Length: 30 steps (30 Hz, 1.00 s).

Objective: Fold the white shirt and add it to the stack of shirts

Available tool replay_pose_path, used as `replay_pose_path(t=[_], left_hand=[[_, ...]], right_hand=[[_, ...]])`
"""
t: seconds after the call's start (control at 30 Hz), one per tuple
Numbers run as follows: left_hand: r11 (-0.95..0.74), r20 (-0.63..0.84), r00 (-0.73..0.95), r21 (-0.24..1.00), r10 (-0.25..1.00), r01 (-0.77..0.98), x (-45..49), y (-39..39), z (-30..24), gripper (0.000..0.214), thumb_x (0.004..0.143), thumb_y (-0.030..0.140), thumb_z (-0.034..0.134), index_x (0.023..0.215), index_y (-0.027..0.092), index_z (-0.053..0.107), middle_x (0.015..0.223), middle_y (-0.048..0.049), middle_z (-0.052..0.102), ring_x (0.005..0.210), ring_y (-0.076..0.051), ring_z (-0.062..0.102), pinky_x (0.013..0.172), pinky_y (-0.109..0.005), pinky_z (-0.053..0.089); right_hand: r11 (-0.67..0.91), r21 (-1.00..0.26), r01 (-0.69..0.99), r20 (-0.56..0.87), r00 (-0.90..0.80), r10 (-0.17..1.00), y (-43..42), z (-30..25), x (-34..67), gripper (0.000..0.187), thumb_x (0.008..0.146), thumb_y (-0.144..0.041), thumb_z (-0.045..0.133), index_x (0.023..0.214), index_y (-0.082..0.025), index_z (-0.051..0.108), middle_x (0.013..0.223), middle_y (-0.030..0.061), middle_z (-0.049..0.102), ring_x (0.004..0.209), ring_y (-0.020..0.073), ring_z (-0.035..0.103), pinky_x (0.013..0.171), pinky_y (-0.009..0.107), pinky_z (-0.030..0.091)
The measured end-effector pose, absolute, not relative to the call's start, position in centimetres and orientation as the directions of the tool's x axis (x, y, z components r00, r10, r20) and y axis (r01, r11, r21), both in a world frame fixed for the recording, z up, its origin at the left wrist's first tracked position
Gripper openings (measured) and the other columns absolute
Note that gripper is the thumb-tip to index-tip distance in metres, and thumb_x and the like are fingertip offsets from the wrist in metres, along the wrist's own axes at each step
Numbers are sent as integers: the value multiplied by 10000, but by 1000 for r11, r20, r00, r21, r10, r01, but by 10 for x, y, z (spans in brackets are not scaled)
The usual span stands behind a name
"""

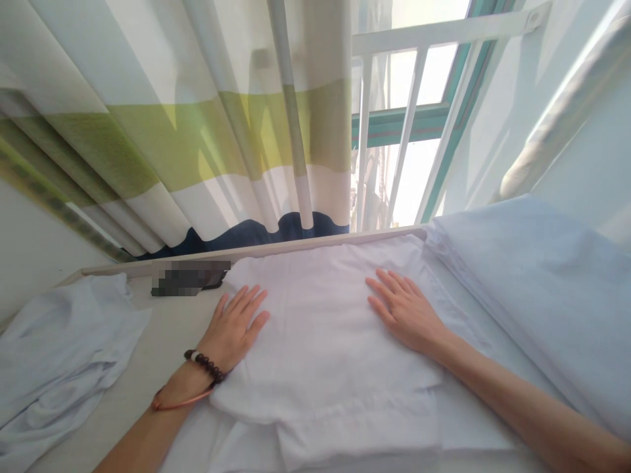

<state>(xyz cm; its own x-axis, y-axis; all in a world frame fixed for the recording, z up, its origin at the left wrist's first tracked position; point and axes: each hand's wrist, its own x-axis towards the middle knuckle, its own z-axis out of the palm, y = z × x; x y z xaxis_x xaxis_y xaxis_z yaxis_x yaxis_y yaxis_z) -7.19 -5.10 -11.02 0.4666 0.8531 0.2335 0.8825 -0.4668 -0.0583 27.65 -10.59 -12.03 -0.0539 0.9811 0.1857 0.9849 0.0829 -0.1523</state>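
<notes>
A white cloth garment (315,341) lies spread and partly folded in the middle, its layered lower edge toward me. My left hand (231,332) rests flat on its left side, fingers spread, with a dark bead bracelet and a copper-coloured bangle at the wrist. On the upper right part of the cloth lies my right hand (407,309), palm down with fingers stretched out. Neither hand grasps anything. Which kind of garment it is, I cannot tell from its folded shape.
A crumpled white garment (64,355) lies at the left. Beyond my left hand is a dark, blurred-out object (187,279). Folded white cloth (552,289) is stacked at the right. Behind the ledge hang a striped curtain (197,144) and white window bars (409,125).
</notes>
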Motion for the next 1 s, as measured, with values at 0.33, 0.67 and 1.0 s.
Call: replay_pose_path(t=[0.33,0.67,1.0], left_hand=[[-521,171,508,34,844,853,-15,-48,-98,481,973,428,307,1350,215,516,1417,-97,513,1289,-266,473,1108,-538,299],[-482,176,471,22,864,876,57,21,-106,506,974,419,292,1435,242,402,1497,-38,417,1373,-255,363,1153,-522,214],[-311,42,311,-11,949,950,2,36,-110,558,970,472,250,1474,251,343,1553,-3,309,1434,-237,252,1180,-495,149]], right_hand=[[89,-170,981,61,-80,995,-92,-101,264,579,983,-514,205,1444,-236,421,1550,105,309,1433,274,242,1147,465,203],[98,-235,967,188,-54,981,-14,-112,231,623,968,-528,224,1476,-191,351,1559,73,295,1428,265,232,1157,458,136],[-59,-268,962,191,113,975,-9,-114,264,513,981,-470,235,1399,-273,457,1464,55,441,1365,232,325,1140,482,139]])
